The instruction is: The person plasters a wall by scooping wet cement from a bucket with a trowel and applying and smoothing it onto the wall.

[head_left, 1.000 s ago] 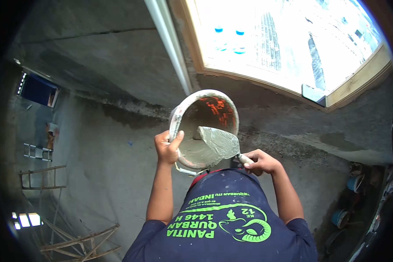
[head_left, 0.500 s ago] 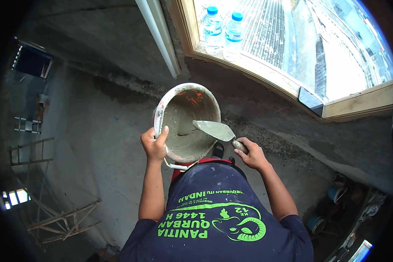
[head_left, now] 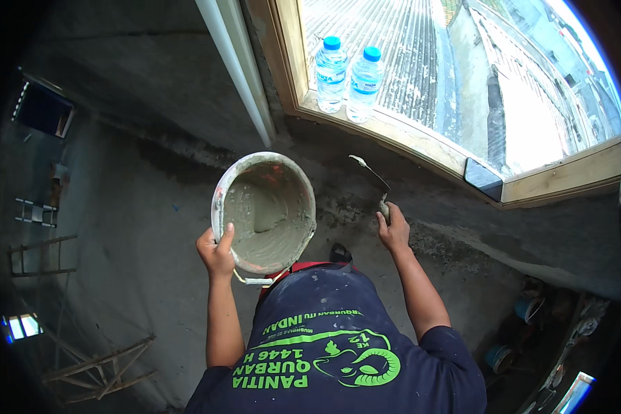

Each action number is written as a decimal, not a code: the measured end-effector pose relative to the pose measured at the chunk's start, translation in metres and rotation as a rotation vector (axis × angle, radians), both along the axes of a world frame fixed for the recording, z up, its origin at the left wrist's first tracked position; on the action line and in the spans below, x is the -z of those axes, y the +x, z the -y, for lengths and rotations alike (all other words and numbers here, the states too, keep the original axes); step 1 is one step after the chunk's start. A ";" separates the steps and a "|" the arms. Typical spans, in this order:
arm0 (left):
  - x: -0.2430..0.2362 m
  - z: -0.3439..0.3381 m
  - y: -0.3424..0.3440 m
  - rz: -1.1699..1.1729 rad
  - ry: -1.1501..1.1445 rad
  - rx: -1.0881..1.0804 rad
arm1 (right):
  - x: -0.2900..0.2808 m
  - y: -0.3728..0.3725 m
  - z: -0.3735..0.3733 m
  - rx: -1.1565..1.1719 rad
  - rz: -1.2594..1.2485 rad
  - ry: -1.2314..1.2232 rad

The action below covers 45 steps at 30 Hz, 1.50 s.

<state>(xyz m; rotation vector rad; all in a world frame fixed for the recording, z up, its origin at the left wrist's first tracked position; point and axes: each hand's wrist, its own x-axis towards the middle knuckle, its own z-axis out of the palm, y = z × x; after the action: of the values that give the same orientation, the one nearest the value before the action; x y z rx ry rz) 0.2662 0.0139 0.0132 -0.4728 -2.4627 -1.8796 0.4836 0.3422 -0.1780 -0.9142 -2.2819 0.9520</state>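
Note:
My left hand (head_left: pixel 216 250) grips the rim of a bucket (head_left: pixel 310 200) on its left side, with the thumb over the edge. Grey wet mortar (head_left: pixel 269 234) coats the bucket's inside and lies at its bottom. The bucket tilts in front of my body, its wire handle (head_left: pixel 259 281) hanging down at the near side. To the right of the bucket, my right hand (head_left: pixel 395 228) is closed around the handle of a trowel (head_left: pixel 372 172). The trowel's blade is seen nearly edge-on, with a bit of mortar at its tip, apart from the bucket and near the wall.
Two water bottles (head_left: pixel 331 76) and a phone (head_left: pixel 483 178) rest on the wooden window sill (head_left: pixel 414 138) ahead. A white pipe (head_left: pixel 236 69) runs down the wall. Wooden frames (head_left: pixel 103 362) stand at lower left; more buckets (head_left: pixel 498 357) are at lower right.
The trowel has come out from over the bucket, moved right and turned its blade edge-on. The bucket and my left hand have shifted left and slightly down in the view.

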 end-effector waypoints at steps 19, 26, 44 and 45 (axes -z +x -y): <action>0.029 0.085 0.006 0.065 -0.134 -0.220 | 0.040 0.003 -0.080 -0.139 0.303 0.111; 0.030 0.082 0.001 0.085 -0.164 -0.182 | -0.001 -0.022 -0.079 -0.031 0.116 0.199; 0.041 0.091 -0.006 0.124 -0.227 -0.159 | 0.046 0.012 -0.102 0.100 0.431 0.390; 0.043 0.092 -0.005 0.125 -0.222 -0.165 | 0.052 0.027 -0.098 0.077 0.475 0.353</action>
<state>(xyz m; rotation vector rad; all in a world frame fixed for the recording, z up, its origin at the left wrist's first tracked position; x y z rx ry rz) 0.2613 -0.0778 -0.0301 -0.1503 -2.7097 -1.6316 0.5106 0.4399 -0.2295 -1.1462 -2.6612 0.2949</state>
